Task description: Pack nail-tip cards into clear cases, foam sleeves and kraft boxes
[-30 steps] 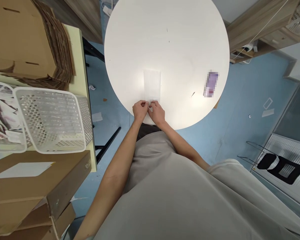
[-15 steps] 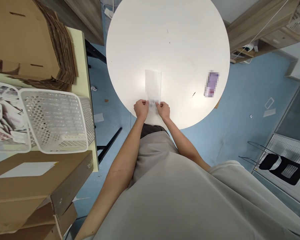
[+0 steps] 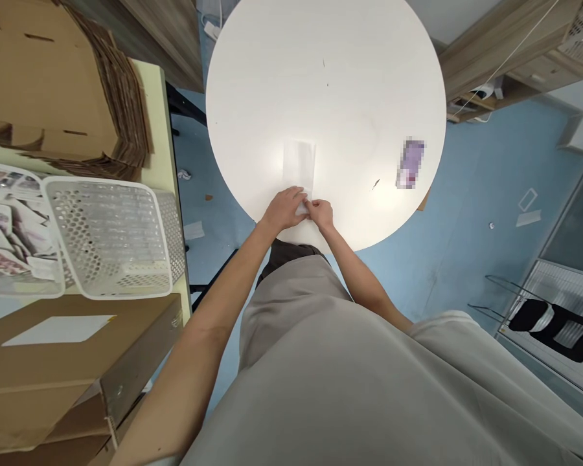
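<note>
A narrow white paper-like pouch (image 3: 299,162) lies flat on the round white table (image 3: 320,77), its near end at the table's front edge. My left hand (image 3: 284,208) lies over that near end, fingers stretched across it and pressing it down. My right hand (image 3: 321,212) is right beside it, fingers pinched on the pouch's near right corner. The near end of the pouch is mostly hidden under both hands.
A small purple item (image 3: 411,163) lies at the table's right side, with a small dark speck (image 3: 376,184) near it. On a side table to the left stand a white perforated basket (image 3: 109,236), stacked flat cardboard (image 3: 63,97) and a brown box (image 3: 72,349). Blue floor surrounds the table.
My left hand has slid right over the pouch's near end and flattened on it. Half a second ago both hands held the end at its two sides.
</note>
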A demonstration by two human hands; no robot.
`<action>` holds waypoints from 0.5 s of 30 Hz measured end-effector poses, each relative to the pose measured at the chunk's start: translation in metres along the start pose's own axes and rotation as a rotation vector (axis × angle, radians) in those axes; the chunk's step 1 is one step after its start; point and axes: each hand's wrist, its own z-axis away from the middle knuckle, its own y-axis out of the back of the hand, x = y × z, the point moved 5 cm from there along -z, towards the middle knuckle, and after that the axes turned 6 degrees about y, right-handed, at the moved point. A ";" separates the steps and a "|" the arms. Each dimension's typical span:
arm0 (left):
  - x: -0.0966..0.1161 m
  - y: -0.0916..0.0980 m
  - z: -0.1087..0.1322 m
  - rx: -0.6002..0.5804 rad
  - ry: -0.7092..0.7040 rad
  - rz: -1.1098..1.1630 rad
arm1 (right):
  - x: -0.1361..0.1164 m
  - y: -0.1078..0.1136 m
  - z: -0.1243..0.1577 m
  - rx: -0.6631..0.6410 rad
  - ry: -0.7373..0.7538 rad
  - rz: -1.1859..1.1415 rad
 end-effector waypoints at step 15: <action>-0.015 0.002 0.000 -0.104 -0.016 -0.063 | -0.015 0.029 0.014 -0.123 0.618 0.367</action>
